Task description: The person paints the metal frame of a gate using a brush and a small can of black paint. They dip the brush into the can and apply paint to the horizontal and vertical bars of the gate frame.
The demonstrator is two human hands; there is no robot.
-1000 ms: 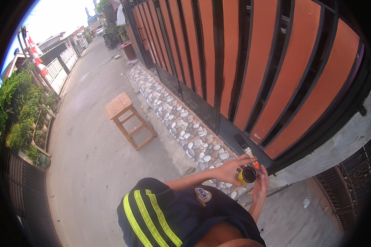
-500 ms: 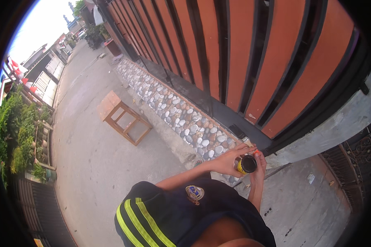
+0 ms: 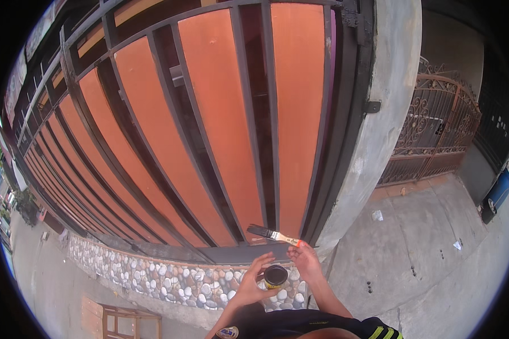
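Note:
My left hand (image 3: 250, 288) is curled round a small yellow-sided can (image 3: 276, 276) with a dark round top; whether that is an open mouth or a lid I cannot tell. A paintbrush (image 3: 278, 235) is pinched in my right hand (image 3: 306, 262) by the orange-red end of its pale handle. Its dark bristles point left, above the can and apart from it. Behind both hands stands a fence of orange slats (image 3: 218, 113) in a dark metal frame. The brush overlaps the foot of the slats in the picture; contact cannot be made out.
Below the fence runs a pebbled ledge (image 3: 172, 282). A wooden stool (image 3: 119, 312) stands on the pavement at lower left. Right of the fence are a grey concrete pillar (image 3: 382, 107), a brown ornate gate (image 3: 430, 127) and a blue container (image 3: 497, 192).
My view has turned right, now facing the fence squarely. My hands have moved apart, and the brush now stands out to the left above the can. Both things remain held.

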